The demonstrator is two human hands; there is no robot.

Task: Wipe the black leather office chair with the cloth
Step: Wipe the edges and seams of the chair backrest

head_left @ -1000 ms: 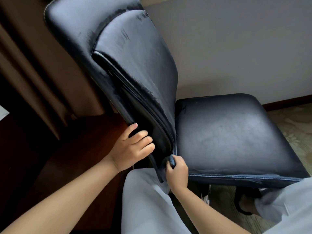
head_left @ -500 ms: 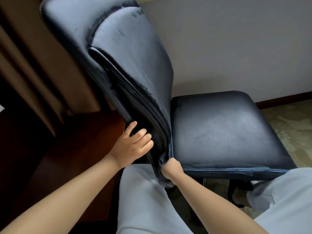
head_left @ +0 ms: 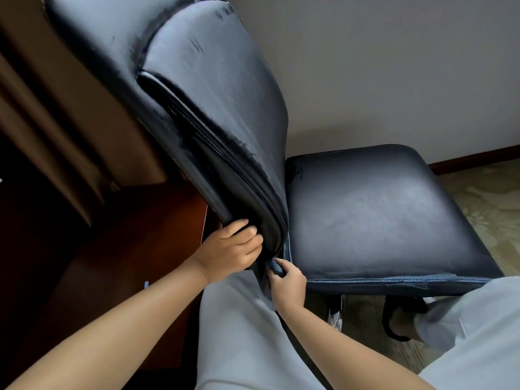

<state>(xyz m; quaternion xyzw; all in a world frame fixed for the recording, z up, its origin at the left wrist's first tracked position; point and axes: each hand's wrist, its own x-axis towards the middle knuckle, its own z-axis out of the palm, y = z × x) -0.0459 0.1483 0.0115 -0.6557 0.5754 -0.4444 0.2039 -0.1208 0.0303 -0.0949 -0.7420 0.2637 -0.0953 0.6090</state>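
The black leather office chair (head_left: 374,209) fills the middle of the view, its tall backrest (head_left: 213,88) leaning toward me and its seat spreading right. My left hand (head_left: 230,249) grips the backrest's lower side edge, fingers curled round the padding. Just below it, my right hand (head_left: 288,282) pinches a small dark blue cloth (head_left: 275,266) against the gap where backrest meets seat. Most of the cloth is hidden in my fingers.
A reddish-brown wooden desk (head_left: 135,237) stands close on the left, with brown curtains (head_left: 56,130) behind it. A grey wall (head_left: 394,66) is beyond the chair. My light grey trouser legs (head_left: 242,339) and a sandalled foot (head_left: 402,322) sit by the chair base on patterned carpet (head_left: 484,204).
My right hand dipped below the seat edge, then came back up to the backrest-seat gap with the cloth showing again. My left hand kept its grip on the backrest.
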